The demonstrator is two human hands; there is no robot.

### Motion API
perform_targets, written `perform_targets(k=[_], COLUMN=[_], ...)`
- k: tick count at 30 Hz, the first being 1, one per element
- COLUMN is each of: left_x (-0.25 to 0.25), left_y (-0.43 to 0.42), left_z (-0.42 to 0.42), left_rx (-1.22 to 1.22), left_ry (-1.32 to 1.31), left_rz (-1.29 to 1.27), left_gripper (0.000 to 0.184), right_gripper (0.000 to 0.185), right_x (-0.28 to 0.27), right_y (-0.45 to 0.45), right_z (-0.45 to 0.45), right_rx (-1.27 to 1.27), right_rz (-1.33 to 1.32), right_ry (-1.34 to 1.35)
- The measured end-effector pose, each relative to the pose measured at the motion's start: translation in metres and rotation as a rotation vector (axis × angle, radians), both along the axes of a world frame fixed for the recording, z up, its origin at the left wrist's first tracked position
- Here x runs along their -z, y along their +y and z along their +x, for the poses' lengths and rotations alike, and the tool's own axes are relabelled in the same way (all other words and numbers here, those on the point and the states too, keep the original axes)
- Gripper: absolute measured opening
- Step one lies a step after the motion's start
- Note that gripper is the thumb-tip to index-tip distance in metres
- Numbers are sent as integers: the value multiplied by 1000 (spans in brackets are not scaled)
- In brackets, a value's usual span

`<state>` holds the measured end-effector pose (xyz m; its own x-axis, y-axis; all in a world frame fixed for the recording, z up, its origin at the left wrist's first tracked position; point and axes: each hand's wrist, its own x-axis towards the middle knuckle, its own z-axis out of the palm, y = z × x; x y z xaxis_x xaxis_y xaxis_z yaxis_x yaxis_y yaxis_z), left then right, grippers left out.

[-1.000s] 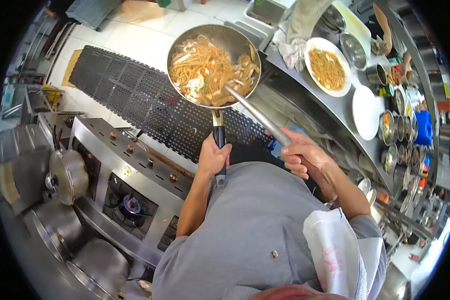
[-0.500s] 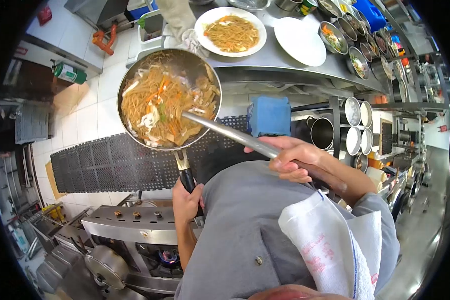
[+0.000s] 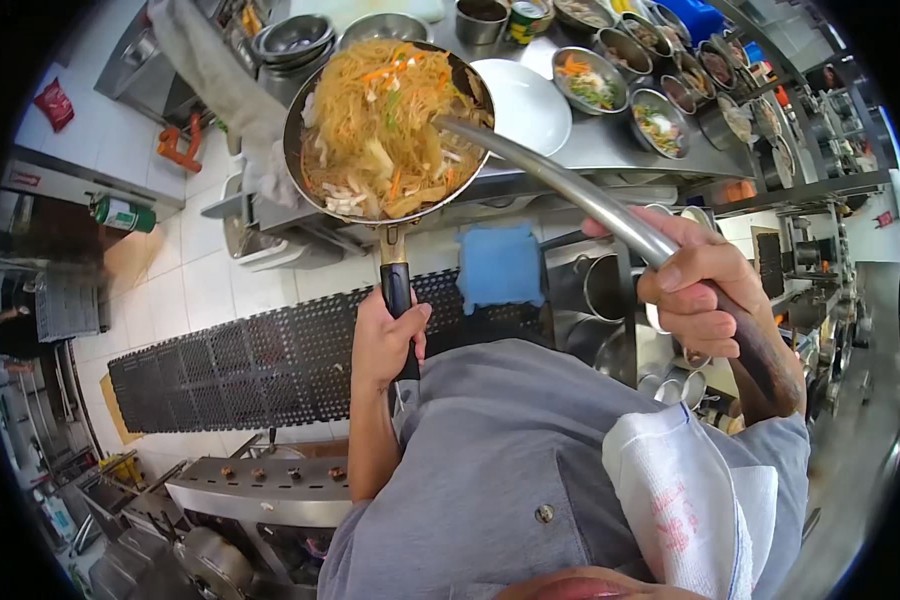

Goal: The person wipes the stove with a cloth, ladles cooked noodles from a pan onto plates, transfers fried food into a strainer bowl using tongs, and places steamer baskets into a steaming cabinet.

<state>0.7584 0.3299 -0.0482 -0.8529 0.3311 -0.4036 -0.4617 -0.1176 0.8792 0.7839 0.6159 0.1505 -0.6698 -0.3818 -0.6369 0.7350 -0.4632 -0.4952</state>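
My left hand [image 3: 388, 335] is wrapped round the black handle of a frying pan [image 3: 303, 178], which is raised over the near edge of the steel counter. Thin noodles [image 3: 390, 100] with carrot strips, green bits and pale pieces fill the pan, heaped high on the far side. My right hand [image 3: 705, 285] grips a long-handled metal cooking utensil [image 3: 560, 185]. The utensil's end reaches into the noodles, so its head is hidden. Just right of the pan, partly behind it, a white plate [image 3: 535, 110] stands on the counter.
Bowls of cut vegetables [image 3: 587, 82] and several metal containers crowd the right of the counter [image 3: 610, 150]. A greyish cloth [image 3: 215, 75] hangs at its left. A blue bin [image 3: 500, 265] stands below, near a black perforated mat [image 3: 270, 340]. The stove [image 3: 270, 485] is at lower left.
Both hands have moved forward, bringing the pan and utensil over the counter beside the white plate. The noodles are now heaped higher. The plate of noodles seen before is out of sight.
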Motion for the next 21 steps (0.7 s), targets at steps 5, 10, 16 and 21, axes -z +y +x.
perform_targets(k=[5,10,16,21], left_x=[3,-3,-8,-16], left_y=[53,73,74,86], left_z=[-22,-42,-52,-57], left_rx=[10,-14,-83,-149], left_ry=[12,23,38,35], left_rz=[20,-38,-178,-266], left_gripper=[14,14,13,12], right_gripper=[59,63,62,55], right_x=[-32,-38,-14,47], right_y=[50,97,146,184], right_z=[-11,-14,-23,-44], right_rx=[128,215,200,65], right_rz=[66,-13,94,212], right_ry=[46,146,120,76])
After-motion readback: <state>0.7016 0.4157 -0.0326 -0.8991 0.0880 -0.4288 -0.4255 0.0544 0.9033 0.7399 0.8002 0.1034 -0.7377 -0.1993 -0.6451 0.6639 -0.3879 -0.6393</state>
